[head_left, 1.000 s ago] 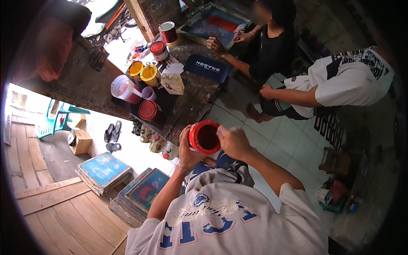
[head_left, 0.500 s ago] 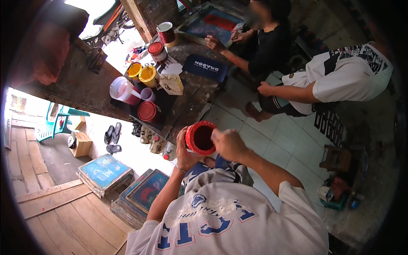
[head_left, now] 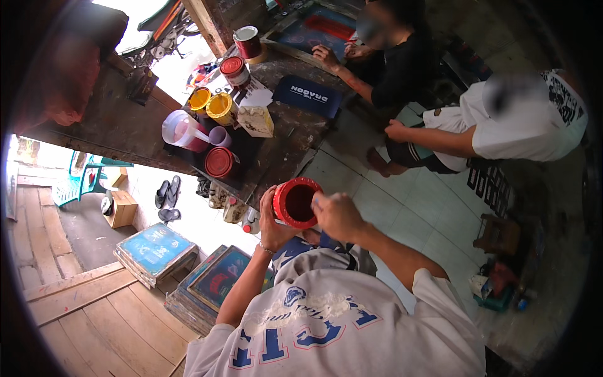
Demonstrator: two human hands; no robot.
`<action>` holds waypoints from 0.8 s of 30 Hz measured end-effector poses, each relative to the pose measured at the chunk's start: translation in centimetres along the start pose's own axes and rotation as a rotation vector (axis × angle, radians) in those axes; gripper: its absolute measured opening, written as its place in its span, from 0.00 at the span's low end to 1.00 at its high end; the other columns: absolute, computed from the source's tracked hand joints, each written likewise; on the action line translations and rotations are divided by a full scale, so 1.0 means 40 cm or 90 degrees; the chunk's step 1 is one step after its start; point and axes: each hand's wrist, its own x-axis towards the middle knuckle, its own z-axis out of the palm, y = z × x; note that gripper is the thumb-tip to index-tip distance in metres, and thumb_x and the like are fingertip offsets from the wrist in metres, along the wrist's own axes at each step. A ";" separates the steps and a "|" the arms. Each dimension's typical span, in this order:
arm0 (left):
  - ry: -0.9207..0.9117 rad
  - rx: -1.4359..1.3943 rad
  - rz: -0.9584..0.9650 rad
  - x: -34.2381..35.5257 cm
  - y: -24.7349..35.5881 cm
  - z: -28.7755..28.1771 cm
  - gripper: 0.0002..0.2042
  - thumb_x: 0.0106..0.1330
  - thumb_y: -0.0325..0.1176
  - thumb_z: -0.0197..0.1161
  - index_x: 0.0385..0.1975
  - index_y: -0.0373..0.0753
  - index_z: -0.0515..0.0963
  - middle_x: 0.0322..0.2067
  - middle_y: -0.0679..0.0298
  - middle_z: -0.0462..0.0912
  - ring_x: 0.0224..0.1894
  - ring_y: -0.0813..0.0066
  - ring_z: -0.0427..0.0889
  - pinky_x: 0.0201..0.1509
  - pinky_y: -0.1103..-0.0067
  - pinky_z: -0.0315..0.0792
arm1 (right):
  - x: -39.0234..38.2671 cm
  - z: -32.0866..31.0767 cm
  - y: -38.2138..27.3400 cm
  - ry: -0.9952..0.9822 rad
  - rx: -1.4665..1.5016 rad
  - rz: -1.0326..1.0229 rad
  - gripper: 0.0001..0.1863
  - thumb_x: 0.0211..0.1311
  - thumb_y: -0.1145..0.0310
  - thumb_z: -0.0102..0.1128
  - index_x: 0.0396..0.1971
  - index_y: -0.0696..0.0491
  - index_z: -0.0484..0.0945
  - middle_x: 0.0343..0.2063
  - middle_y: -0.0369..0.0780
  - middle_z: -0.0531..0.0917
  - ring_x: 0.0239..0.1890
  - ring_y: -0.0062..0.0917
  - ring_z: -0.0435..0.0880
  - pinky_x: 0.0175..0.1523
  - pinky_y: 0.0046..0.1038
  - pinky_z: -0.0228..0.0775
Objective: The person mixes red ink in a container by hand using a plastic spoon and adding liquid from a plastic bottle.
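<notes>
My left hand [head_left: 274,227] is wrapped round the left side of an open red paint can [head_left: 295,219], held up in front of my body. Dark red paint shows inside it. At the can's right rim is my right hand [head_left: 341,217], its fingers closed and a little blurred. Whatever they grip is hidden. On the worktable just beyond stand a red-lidded can [head_left: 220,162], a clear jug [head_left: 184,131] with reddish contents, a small purple cup [head_left: 219,137] and two yellow cans [head_left: 221,109].
A blue printed panel [head_left: 306,96] lies on the dark worktable [head_left: 286,141]. At the far end a person in black [head_left: 402,72] works over a framed screen [head_left: 304,31]; another in white [head_left: 502,125] sits at right. Stacked screens [head_left: 156,250] and sandals [head_left: 168,191] lie at left.
The can and both my hands stay in nearly the same place. The view has shifted slightly. The hand of the person in black has moved a little along the screen.
</notes>
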 end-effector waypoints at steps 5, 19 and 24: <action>0.013 -0.019 -0.048 -0.004 -0.022 -0.022 0.57 0.36 0.43 0.88 0.67 0.37 0.58 0.63 0.50 0.71 0.63 0.56 0.76 0.64 0.63 0.73 | 0.039 -0.021 0.014 -0.024 0.170 0.093 0.06 0.64 0.69 0.62 0.30 0.55 0.80 0.22 0.48 0.84 0.29 0.45 0.85 0.35 0.42 0.76; 0.022 0.134 -0.003 0.213 -0.052 -0.038 0.58 0.37 0.41 0.88 0.69 0.36 0.56 0.63 0.51 0.72 0.65 0.52 0.73 0.68 0.63 0.70 | 0.289 -0.054 0.064 0.026 0.065 -0.086 0.08 0.69 0.66 0.58 0.33 0.54 0.74 0.20 0.45 0.83 0.24 0.42 0.85 0.29 0.41 0.77; 0.068 0.079 -0.100 0.283 -0.088 0.000 0.57 0.35 0.41 0.88 0.68 0.37 0.58 0.64 0.50 0.70 0.66 0.50 0.71 0.69 0.62 0.68 | 0.408 -0.045 0.120 -0.110 -0.073 -0.031 0.14 0.70 0.57 0.57 0.36 0.53 0.77 0.24 0.46 0.85 0.27 0.44 0.86 0.33 0.44 0.78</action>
